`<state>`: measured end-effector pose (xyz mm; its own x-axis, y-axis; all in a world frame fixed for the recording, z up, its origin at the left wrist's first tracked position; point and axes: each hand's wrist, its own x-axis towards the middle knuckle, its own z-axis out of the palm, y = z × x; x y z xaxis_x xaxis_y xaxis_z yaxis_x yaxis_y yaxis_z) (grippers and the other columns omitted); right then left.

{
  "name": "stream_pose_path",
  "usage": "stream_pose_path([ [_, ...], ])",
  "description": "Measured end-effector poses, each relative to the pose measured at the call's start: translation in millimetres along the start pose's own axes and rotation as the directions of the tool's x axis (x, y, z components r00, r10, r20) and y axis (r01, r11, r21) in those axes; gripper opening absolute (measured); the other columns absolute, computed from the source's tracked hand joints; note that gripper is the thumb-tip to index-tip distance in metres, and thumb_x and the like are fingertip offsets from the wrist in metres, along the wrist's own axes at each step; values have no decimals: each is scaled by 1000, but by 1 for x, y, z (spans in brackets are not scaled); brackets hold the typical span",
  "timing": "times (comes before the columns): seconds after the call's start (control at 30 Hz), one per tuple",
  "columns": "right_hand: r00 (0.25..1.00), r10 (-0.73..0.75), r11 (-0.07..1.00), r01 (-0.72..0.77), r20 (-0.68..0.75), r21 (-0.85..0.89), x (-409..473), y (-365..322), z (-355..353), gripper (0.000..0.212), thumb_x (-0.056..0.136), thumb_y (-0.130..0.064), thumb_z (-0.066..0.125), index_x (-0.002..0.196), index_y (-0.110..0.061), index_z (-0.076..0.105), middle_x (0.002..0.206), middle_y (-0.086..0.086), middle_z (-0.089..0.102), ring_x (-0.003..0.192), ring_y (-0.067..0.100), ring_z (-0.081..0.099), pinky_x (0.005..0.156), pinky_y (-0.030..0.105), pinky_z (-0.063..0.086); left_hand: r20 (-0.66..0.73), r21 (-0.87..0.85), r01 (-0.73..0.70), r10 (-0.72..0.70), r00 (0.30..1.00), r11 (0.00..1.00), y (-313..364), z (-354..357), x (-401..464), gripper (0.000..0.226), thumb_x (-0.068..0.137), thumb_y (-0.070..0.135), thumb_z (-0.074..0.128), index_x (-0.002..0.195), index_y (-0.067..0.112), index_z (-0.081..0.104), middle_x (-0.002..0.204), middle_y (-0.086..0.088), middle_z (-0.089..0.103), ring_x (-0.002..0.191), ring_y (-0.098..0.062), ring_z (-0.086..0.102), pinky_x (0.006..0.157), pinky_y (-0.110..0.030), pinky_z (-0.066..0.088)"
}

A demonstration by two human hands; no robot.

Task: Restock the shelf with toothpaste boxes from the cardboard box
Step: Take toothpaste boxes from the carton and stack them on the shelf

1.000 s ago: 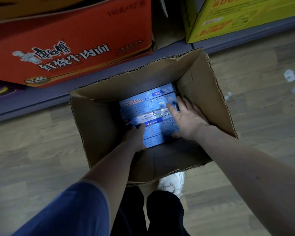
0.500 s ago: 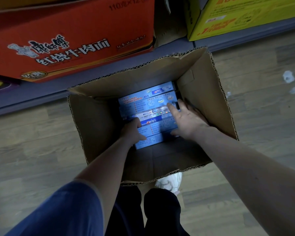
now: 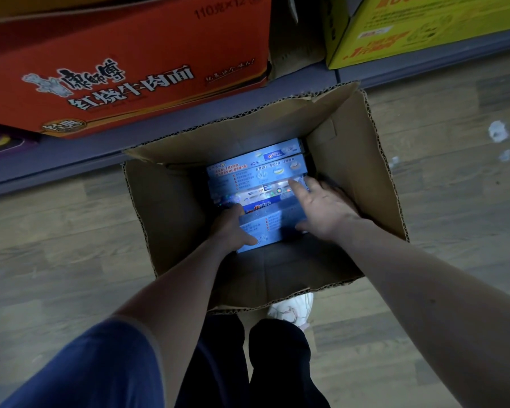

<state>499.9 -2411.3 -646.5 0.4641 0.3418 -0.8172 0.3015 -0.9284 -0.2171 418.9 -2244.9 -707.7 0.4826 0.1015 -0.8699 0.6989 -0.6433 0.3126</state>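
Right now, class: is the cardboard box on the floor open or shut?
Open. The cardboard box has its flaps up, so the toothpaste boxes inside show, with both hands reaching in.

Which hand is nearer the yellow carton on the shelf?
Right. The right hand lies at the toothpaste boxes' right end, below the yellow carton; the left hand grips their left end, farther off.
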Motion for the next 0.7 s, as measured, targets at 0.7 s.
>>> stream_pose_path([
  [0.7,999,27,981,-18,-46,192,-7,-3,-12,48,87,-22,61,131,-11,42,130,14,48,119,30,47,92,29,34,-225,-365,-149,68,972,919,32,-56,-31,58,74,-6,70,126,3,46,108,-7,56,95,-15,52,69,-14,40],
])
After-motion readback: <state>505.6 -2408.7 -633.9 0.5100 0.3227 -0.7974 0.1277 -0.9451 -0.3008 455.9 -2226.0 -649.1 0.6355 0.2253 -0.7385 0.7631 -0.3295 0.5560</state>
